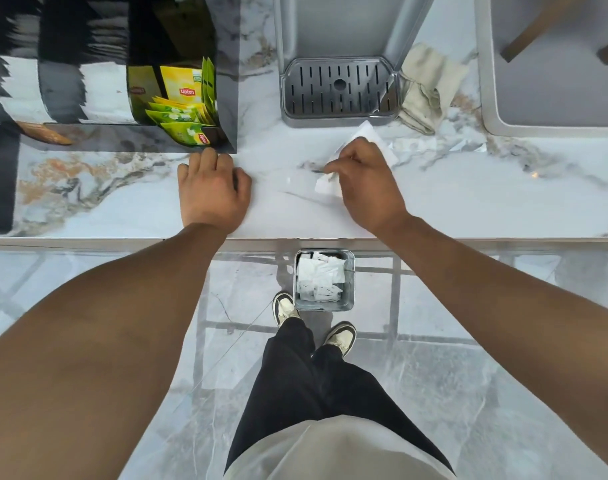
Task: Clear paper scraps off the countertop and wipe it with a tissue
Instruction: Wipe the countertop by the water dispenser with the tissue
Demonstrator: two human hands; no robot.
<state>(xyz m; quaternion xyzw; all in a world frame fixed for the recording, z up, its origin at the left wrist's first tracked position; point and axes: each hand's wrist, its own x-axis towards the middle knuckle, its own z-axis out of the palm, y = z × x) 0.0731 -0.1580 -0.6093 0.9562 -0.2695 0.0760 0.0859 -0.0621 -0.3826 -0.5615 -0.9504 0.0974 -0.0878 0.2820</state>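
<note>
Starting at the left, your left hand [212, 192] is lying palm down on the countertop [468, 199] near its front edge, fingers relaxed and gripping nothing, their tips just beside the front corner of the dark organiser [178, 98] that is holding yellow tea bags [184, 116]. Toward the middle, your right hand [361, 181] is pressing down with its fingers curled round a white tissue [371, 136], which is showing both behind the knuckles and under the thumb side; it is sitting just in front of the drip tray [340, 90] of the dispenser. Whether it is a tissue or a last scrap is hard to tell, though wiping looks like the step in hand. A pale crumpled bit [465, 146] is lying farther right on the countertop, near the sink [555, 129] rim, and it may be a leftover scrap. The risk from here: you could be sweeping that piece into the sink or off the front edge past the bin, or the thin tissue could be tearing on the drip tray corner and shedding new bits. A folded cloth [427, 88] is resting between the tray and the sink. Below the front edge, a small metal bin [325, 280] is standing on the floor, already holding white paper, with your shoes beside it on grey marble-look tiles.
</note>
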